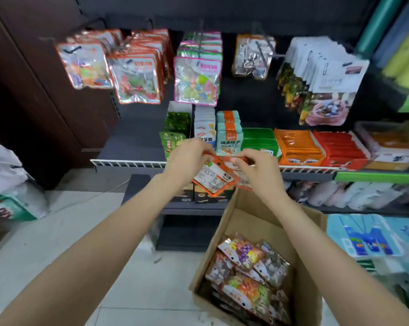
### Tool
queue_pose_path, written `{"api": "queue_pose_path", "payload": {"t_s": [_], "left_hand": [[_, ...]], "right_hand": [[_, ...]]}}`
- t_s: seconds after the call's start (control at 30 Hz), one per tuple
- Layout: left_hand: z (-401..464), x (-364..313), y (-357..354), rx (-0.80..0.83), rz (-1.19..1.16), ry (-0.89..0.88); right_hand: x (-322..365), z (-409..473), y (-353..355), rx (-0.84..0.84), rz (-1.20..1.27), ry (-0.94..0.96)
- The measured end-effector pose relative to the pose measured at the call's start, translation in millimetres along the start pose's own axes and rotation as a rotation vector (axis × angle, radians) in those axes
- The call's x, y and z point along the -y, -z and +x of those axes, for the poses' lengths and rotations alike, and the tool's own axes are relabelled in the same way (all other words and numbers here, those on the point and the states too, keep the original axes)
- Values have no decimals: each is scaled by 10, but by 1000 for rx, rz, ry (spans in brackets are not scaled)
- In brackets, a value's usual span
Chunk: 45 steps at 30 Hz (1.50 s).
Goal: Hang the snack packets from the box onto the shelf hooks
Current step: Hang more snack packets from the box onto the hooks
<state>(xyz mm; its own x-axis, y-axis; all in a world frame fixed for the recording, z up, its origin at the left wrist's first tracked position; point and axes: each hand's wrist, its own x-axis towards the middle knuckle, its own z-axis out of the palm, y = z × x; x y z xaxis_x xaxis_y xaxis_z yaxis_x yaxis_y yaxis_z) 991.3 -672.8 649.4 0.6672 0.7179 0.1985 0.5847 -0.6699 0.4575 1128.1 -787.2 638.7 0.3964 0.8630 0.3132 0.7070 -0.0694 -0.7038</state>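
Observation:
Both hands hold orange-edged snack packets (216,178) at their top edge, just in front of the white shelf rail. My left hand (187,156) pinches the top left corner and my right hand (257,169) pinches the top right. Below, an open cardboard box (250,215) on the floor holds several more packets (250,269). Above, shelf hooks carry hanging packets: orange-edged ones (135,78) at left, pink-edged ones (196,81) in the middle, a sparse hook (253,57) to their right.
White pouches (326,69) hang at the upper right. The shelf (128,164) below the hooks carries rows of green, orange and red packs (297,147). A white bag (3,170) sits at left on the tiled floor, blue packages (368,236) at right.

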Motion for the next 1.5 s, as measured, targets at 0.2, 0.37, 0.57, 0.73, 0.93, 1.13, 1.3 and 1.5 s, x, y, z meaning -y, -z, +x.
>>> {"api": "queue_pose_path", "payload": {"t_s": [0.2,0.37,0.57,0.73,0.93,1.13,1.3,1.5], "left_hand": [[-132,775,800,-63,27,-189],[-238,1430,1306,-61,-94,-279],[-333,1991,1680,-48,-182,-273],[-409,2457,1830,-139,-101,-97],[-494,2793,2199,-348,-77,119],[-467,2900,2550,-572,-32,269],[-363,2991,2735,-651,32,290],[-207,3037,2798,-642,32,266]], "right_hand": [[765,297,-504,273,384,-159],[1165,593,-1178,592,471,-260],[1630,747,-1831,513,516,-300],[1844,848,-2107,256,424,-299],[2257,1071,-2271,-65,252,-108],[2745,1500,-2484,-228,445,-163],[2909,1837,-2574,-286,544,-193],[3001,2116,-2614,-356,513,-205]]}}
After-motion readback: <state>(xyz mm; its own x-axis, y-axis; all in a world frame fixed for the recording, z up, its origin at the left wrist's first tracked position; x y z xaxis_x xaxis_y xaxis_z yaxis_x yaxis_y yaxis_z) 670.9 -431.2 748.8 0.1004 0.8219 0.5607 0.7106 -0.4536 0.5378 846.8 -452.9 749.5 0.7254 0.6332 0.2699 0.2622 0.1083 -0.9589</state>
